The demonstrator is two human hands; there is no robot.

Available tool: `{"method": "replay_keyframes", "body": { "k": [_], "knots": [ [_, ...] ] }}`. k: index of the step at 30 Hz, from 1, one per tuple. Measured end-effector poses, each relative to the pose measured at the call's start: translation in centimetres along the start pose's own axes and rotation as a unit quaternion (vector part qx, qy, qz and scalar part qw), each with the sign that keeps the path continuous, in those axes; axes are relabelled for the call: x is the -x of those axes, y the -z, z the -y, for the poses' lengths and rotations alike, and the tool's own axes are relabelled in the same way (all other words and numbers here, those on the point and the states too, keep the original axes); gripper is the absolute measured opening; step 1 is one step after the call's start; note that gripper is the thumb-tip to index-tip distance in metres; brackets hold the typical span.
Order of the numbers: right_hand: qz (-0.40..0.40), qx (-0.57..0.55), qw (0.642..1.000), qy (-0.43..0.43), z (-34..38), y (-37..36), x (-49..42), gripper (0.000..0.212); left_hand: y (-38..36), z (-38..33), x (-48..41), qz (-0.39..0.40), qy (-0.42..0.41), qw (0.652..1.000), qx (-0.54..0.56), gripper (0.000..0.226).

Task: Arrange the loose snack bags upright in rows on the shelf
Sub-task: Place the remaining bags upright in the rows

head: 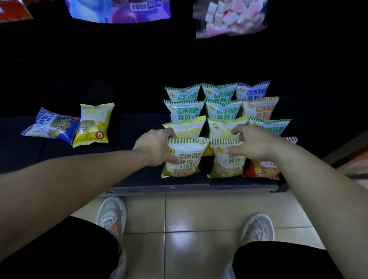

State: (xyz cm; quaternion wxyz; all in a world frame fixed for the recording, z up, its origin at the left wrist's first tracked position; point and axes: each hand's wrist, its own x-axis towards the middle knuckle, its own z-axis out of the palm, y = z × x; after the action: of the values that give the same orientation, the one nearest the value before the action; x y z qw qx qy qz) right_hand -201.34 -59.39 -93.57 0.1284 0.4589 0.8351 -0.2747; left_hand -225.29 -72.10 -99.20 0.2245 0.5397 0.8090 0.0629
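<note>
Your left hand (155, 146) grips the green snack bag (185, 157) by its side; just right of that grip, your right hand (253, 141) pinches the neighbouring bag (228, 162) at its top.

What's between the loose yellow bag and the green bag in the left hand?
Head view: only bare shelf and the left hand itself, gripping the green bag's left edge. The yellow bag lies apart from both.
</note>
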Motion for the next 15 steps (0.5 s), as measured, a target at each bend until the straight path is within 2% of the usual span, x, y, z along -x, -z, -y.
{"method": "replay_keyframes", "body": {
  "k": [7,15],
  "knots": [
    [0.002,-0.008,1.0,-0.01,-1.9,-0.1,-1.3,0.076,-1.9,1.4,-3.0,0.052,0.066,0.995,0.05,0.083],
    [0.011,-0.007,1.0,-0.009,-1.7,-0.4,-1.5,0.072,-4.7,0.3,-4.6,0.064,0.089,0.993,0.036,0.081]
  ]
}}
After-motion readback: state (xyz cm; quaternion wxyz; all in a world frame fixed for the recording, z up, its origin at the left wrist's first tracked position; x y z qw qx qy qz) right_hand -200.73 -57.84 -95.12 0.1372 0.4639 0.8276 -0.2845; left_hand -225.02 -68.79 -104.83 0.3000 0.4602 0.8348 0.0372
